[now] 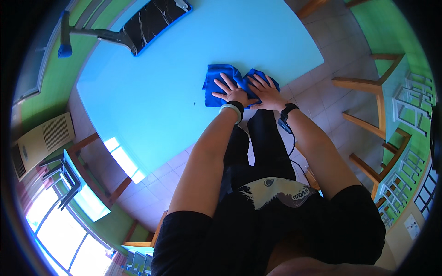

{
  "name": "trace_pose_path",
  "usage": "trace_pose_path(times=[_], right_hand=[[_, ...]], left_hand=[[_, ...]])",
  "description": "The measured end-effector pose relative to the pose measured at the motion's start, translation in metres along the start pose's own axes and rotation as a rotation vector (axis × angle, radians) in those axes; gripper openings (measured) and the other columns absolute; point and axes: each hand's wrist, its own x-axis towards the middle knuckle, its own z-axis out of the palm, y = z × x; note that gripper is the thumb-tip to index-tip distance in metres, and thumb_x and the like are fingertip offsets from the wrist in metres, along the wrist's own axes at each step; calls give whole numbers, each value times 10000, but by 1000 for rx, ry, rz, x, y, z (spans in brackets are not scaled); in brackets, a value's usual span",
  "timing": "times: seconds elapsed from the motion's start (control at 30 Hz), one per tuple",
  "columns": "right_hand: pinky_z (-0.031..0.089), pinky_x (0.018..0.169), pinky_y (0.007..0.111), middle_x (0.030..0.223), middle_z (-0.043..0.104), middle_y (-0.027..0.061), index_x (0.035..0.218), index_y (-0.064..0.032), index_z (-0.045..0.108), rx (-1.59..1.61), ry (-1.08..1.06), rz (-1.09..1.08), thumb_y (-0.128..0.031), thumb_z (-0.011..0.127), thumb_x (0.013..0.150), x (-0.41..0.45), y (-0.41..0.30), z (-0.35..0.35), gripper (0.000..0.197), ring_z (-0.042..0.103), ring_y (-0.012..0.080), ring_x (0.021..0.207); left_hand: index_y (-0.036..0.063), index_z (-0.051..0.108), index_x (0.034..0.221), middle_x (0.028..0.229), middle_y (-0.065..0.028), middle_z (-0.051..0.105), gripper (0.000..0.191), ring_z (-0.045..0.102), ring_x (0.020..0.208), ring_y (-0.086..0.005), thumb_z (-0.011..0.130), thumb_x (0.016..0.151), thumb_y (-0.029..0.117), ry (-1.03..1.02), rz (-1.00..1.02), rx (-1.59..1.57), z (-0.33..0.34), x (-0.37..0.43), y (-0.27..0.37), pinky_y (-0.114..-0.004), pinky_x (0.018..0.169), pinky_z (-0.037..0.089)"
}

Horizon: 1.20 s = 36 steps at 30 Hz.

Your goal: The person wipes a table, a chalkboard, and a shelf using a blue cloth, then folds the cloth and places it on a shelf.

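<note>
A blue cloth (215, 98) lies bunched near the front edge of a pale blue glossy tabletop (165, 79). My left hand (234, 93) presses flat on its middle with the fingers spread. Beside it, my right hand (267, 94) rests on the cloth's right part, by the table edge, fingers also spread. The two thumbs are close together. Neither hand is closed around the fabric. A small dark mark (194, 103) shows on the tabletop to the left of the cloth.
At the table's far left side stands a folding piece with a black marbled panel (148, 26), blue trim and metal legs. Upturned stools (412, 105) sit on tables to the right. A beige air conditioner (51, 138) and a small table (93, 203) are at the left.
</note>
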Motion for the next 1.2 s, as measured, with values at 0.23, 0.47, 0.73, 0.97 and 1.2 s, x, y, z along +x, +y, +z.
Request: trace_pose_path(times=[0.23,0.47,0.73,0.97,1.2], right_hand=[[39,1156,516,1540,279,63,1422,-137,418,-65,32,98,-671,635,730,65,92,-39,901,137,237,1458],[30,1153,534,1560,237,66,1464,-147,359,-88,17,120,-698,610,739,109,151,-46,944,112,248,1464],[24,1157,528,1571,204,51,1480,-153,312,-138,-36,96,-680,638,736,217,302,-118,968,89,244,1467],[30,1159,524,1581,172,44,1497,-142,266,-112,-119,111,-693,614,752,254,312,-139,990,63,238,1470],[57,1162,515,1566,226,42,1494,-168,287,-124,-41,92,-725,621,716,239,329,-137,1014,109,240,1465]], left_hand=[[192,154,1532,1434,-361,-322,1217,-326,1261,-614,750,594,688,79,63,26,-76,89,56,-843,886,19],[140,129,1531,1438,-371,-303,1144,-314,1271,-609,706,693,662,46,51,60,-116,145,86,-821,918,20],[122,115,1530,1433,-371,-309,1171,-331,1254,-614,685,686,702,104,25,10,-230,269,171,-829,905,-9],[142,45,1535,1475,-341,-263,1234,-297,1278,-613,674,660,743,130,9,62,-251,301,165,-838,901,30],[180,124,1535,1468,-358,-259,1228,-292,1278,-620,735,606,700,118,-37,108,-247,301,191,-846,890,12]])
